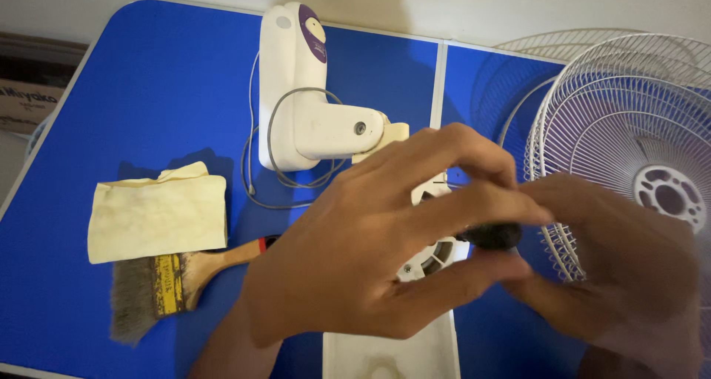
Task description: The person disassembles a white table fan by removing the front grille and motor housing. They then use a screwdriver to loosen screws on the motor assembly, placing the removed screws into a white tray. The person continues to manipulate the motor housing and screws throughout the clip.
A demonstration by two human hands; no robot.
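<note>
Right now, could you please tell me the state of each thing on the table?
Fan body: lying flat, guard off.
Wire guard: detached, beside the fan.
Black tool handle: pinched by both hands.
Yellow cloth: crumpled, lying flat.
Paintbrush: lying untouched.

Yellow cloth [158, 211], paintbrush [174, 279], wire grille [637, 149]
</note>
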